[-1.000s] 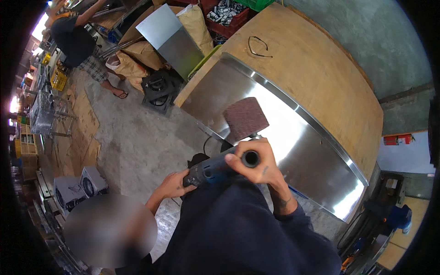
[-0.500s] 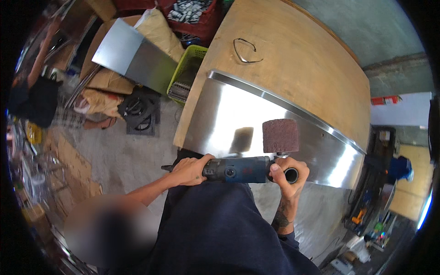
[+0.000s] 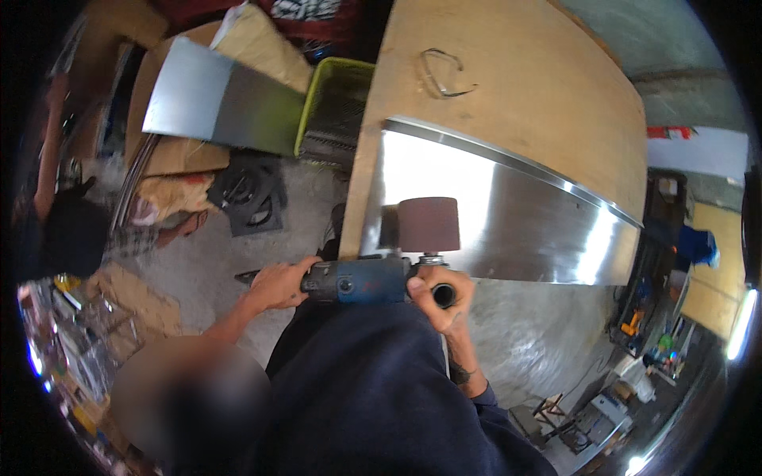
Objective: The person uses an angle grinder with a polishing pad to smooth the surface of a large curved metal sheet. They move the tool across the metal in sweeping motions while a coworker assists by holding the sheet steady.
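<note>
Both my hands hold a dark blue drum polisher [image 3: 371, 280] level in front of my body. My left hand [image 3: 284, 284] is wrapped round its rear end, where the cord comes out. My right hand [image 3: 441, 295] closes round the black tubular handle by the head. Ahead of that hand sticks out a brown abrasive drum [image 3: 429, 225], over the left part of a shiny stainless steel panel [image 3: 540, 218]. Whether the drum touches the steel I cannot tell. The panel has a raised far edge and lies along the near side of a wooden tabletop [image 3: 540, 103].
Glasses [image 3: 444, 75] lie on the tabletop. Left of it are a yellow-green basket [image 3: 305, 119], a bent sheet-metal piece [image 3: 186, 95] and dark plates [image 3: 250, 194] on the floor. A person in black [image 3: 67, 230] is at far left. Tools [image 3: 633, 323] lie at right.
The polisher and both hands have moved left, bringing the drum toward the panel's left end. The drum's surface now looks smoother. My view has shifted slightly.
</note>
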Motion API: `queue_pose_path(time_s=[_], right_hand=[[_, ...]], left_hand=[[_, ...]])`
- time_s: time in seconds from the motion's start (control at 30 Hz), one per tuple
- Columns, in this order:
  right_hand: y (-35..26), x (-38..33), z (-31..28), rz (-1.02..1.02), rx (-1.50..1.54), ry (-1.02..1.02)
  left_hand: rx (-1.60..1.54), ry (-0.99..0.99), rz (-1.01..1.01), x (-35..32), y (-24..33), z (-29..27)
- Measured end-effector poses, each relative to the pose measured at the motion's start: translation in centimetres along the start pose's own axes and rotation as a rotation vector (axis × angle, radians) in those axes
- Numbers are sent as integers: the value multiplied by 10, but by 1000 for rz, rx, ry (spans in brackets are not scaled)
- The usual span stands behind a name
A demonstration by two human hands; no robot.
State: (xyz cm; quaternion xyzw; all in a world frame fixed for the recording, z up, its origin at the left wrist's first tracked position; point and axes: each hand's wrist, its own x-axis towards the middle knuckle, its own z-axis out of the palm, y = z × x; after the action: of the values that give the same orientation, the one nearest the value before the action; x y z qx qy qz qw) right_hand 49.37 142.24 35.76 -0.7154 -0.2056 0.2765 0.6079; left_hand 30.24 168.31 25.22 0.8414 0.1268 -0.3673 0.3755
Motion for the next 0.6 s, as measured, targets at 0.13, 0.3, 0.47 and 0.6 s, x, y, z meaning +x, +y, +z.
queue_pose_path(time_s=[0.13, 0.3, 0.47, 0.6], right_hand=[[13, -17, -10, -89, 43, -10], [9, -69, -45, -175, 139, -117], [34, -113, -76, -166, 214, -189], [41, -149, -87, -151, 245, -246]], left_hand=[[-20, 76, 21, -21, 11, 26], [-137, 130, -72, -56, 68, 104], [-157, 221, -137, -82, 101, 181], [-158, 276, -133, -106, 115, 221]])
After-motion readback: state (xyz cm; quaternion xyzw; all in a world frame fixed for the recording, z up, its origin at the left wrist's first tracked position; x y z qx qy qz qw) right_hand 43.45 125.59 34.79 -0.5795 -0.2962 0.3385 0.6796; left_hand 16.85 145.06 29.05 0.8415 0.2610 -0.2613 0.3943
